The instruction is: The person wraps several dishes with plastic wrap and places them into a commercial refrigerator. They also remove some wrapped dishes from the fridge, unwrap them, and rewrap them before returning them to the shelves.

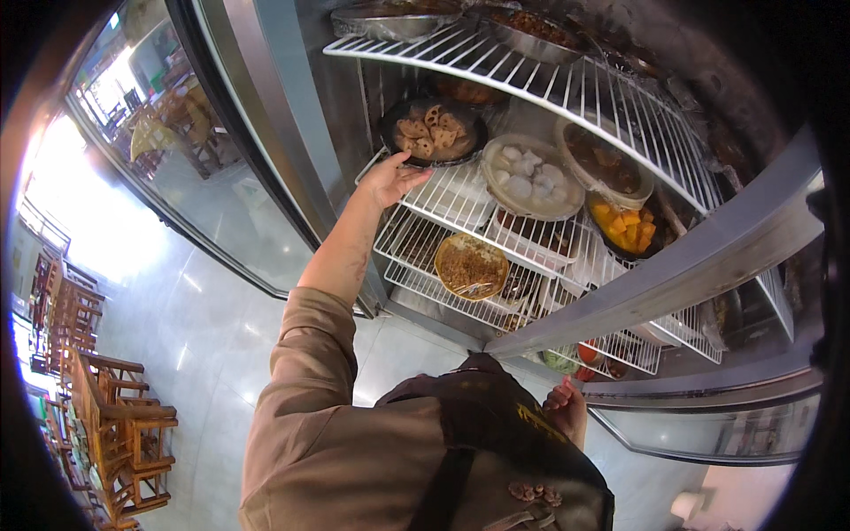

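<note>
My left hand (pixel 392 180) is at the near rim of a black bowl (pixel 458 158) on an upper wire shelf of the refrigerated cabinet. Its thumb lies on the rim and its fingers reach beneath it. Slices of lotus root (pixel 435 133) lie in the bowl. Right of it stands a pale bowl (pixel 495 179) of whitish round pieces under plastic film. My right hand (pixel 564 401) hangs low by my body, its fingers curled, with no object visible in it.
A metal center post (pixel 651 299) splits the cabinet opening. A glass door (pixel 219 179) stands swung out at left, another (pixel 724 425) at right. Film-covered dishes fill the wire shelves (pixel 465 189), including a bowl of orange chunks (pixel 624 229) and a yellow bowl (pixel 441 269). Wooden chairs (pixel 133 425) stand at left.
</note>
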`<state>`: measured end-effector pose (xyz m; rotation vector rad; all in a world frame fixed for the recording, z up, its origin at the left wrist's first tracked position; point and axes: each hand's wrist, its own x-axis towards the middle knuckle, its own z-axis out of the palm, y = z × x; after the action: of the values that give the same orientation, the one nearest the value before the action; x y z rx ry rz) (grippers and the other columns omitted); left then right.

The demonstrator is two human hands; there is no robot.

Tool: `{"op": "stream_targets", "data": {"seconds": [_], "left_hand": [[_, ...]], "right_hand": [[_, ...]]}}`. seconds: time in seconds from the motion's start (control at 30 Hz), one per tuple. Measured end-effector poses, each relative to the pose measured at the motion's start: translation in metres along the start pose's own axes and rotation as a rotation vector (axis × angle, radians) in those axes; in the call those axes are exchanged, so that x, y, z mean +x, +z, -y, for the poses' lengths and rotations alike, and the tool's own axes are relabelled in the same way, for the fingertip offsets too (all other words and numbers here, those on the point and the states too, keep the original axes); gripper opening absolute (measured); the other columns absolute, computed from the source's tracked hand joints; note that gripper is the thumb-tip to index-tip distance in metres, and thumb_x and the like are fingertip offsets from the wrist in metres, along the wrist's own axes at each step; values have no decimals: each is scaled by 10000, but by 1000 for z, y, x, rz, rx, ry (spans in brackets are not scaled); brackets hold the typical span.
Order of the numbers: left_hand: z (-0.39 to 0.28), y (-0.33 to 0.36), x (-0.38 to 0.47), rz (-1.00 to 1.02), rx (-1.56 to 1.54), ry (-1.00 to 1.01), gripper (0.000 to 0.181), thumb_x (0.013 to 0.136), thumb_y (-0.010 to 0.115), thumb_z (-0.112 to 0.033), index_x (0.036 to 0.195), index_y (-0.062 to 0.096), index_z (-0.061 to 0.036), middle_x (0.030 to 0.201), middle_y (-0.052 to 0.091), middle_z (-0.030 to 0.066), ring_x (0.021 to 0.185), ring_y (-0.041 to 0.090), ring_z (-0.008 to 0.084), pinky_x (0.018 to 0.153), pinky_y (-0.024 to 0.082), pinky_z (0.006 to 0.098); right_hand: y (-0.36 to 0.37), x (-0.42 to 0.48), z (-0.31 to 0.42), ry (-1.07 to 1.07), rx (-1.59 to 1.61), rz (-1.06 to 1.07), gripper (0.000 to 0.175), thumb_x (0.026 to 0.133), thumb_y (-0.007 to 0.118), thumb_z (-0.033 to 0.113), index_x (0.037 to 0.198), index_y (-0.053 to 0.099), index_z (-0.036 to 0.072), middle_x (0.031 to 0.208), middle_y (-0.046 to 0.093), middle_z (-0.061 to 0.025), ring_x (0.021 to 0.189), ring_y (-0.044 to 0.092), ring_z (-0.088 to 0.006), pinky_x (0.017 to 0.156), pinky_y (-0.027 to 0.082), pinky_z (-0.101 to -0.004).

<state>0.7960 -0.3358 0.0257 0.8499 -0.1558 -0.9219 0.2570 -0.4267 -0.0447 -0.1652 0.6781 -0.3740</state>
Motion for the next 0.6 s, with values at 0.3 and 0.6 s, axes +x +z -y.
{"op": "stream_targets", "data": {"seconds": [0.3, 0.6], "left_hand": [[-4, 25, 16, -104, 33, -8, 301, 849, 440, -30, 1127, 398, 79, 1116, 468, 244, 952, 551, 384, 850, 520, 484], [-5, 23, -4, -159, 8, -48, 311, 818, 438, -33, 1122, 444, 30, 1055, 535, 196, 908, 582, 395, 713, 572, 421]], "right_hand": [[6, 3, -11, 27, 103, 2, 254, 889, 489, 185, 647, 433, 132, 558, 396, 51, 513, 392, -75, 538, 361, -245], [10, 16, -23, 24, 72, -35, 149, 862, 559, 152, 751, 460, 151, 579, 391, 72, 519, 398, -68, 516, 342, -226]]}}
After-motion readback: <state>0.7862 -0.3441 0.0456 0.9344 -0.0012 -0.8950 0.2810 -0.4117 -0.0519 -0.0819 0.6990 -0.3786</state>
